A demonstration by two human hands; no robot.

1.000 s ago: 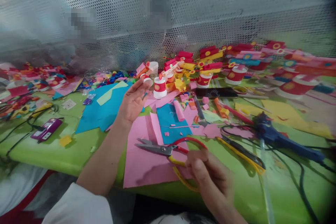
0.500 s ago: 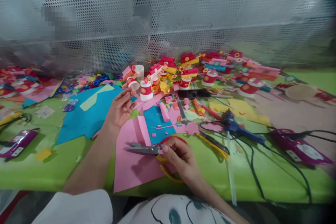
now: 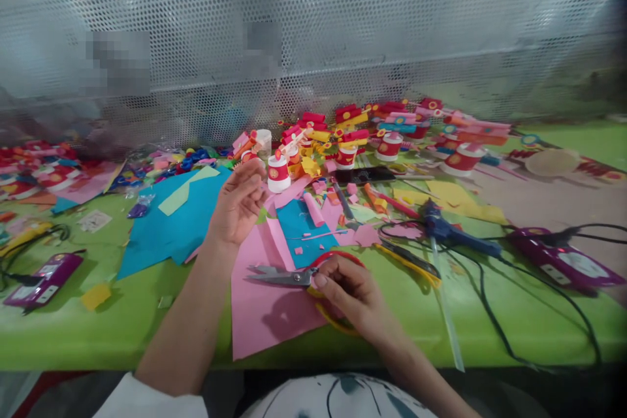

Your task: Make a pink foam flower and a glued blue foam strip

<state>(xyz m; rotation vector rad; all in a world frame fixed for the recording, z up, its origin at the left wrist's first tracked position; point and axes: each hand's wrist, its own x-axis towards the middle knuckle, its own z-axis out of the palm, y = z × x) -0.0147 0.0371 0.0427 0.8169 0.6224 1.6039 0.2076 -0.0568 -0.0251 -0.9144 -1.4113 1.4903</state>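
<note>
My right hand [image 3: 350, 294] grips a pair of scissors [image 3: 279, 276] by the red and yellow handles. The blades point left, slightly parted, above a pink paper sheet [image 3: 264, 333] at the table's front. My left hand [image 3: 241, 202] is raised, palm turned inward and fingers loosely bent, with nothing visible in it. Just beyond its fingertips stands a white paper cup with a red band [image 3: 279, 174]. Right of that hand, a rolled pink paper tube [image 3: 313, 209] lies on a blue paper piece [image 3: 296, 228] among small pink scraps.
A blue glue gun [image 3: 455, 235] with trailing cable lies at right, near a purple power strip [image 3: 563, 258] and a yellow-black cutter [image 3: 409, 261]. A large blue sheet [image 3: 147, 235] lies at left. Several paper-cup models stand before a perforated metal screen [image 3: 343, 26].
The view has shifted slightly, so the table things appear farther right. My left hand's fingers look looser than before. My right hand still holds the scissors over the pink sheet.
</note>
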